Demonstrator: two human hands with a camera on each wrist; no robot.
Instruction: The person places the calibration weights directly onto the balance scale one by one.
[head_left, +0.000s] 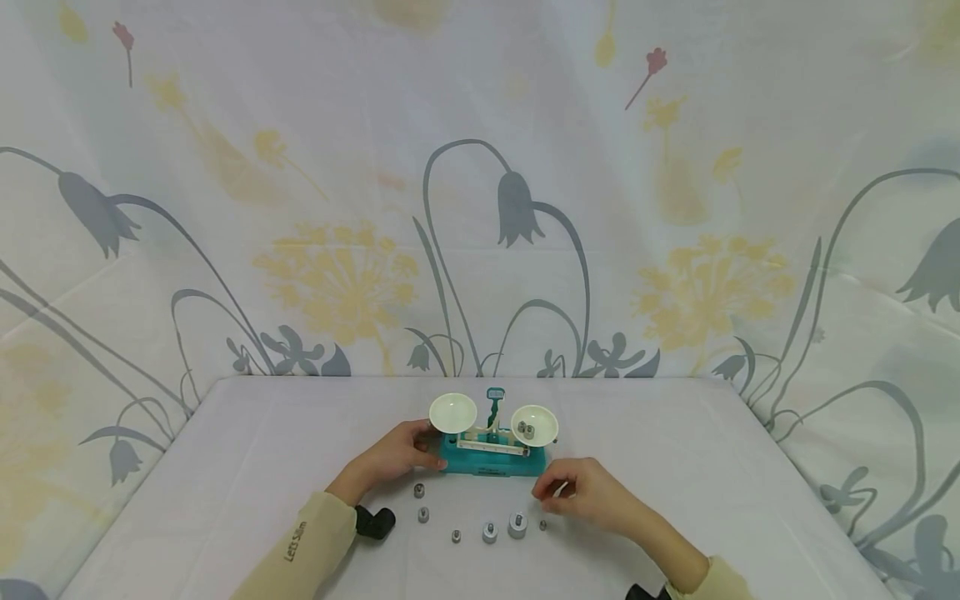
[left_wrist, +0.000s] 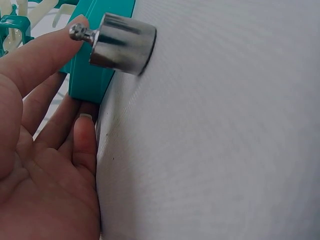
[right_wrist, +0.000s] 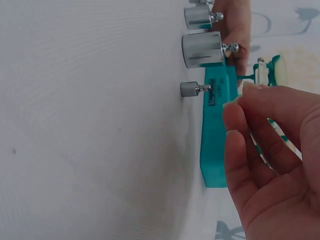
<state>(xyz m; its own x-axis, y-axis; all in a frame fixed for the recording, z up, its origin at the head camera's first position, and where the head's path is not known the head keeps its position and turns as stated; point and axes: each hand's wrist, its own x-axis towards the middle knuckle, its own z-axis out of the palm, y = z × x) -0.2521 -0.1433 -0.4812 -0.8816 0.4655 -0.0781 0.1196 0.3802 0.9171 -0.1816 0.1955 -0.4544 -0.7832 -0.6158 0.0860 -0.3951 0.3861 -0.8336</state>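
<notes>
A teal balance scale (head_left: 491, 462) with two cream pans stands on the white-covered table. My left hand (head_left: 397, 454) grips the left end of its base, thumb at the front and fingers behind. Two small metal weights (head_left: 526, 430) sit in the right pan (head_left: 549, 433); nothing shows in the left pan (head_left: 453, 413). My right hand (head_left: 588, 496) hovers in front of the base's right end, fingers loosely bent, thumb and index tips close together with nothing visible between them. Nearest to it stands a tiny weight (right_wrist: 189, 89), upright on the table.
In front of the scale stand a large weight (head_left: 517, 526), a medium weight (head_left: 490, 533) and a small weight (head_left: 456, 537). Two more, a rear weight (head_left: 419, 491) and a front weight (head_left: 423, 515), are beside my left wrist. A flower-patterned curtain (head_left: 480, 275) hangs behind the table.
</notes>
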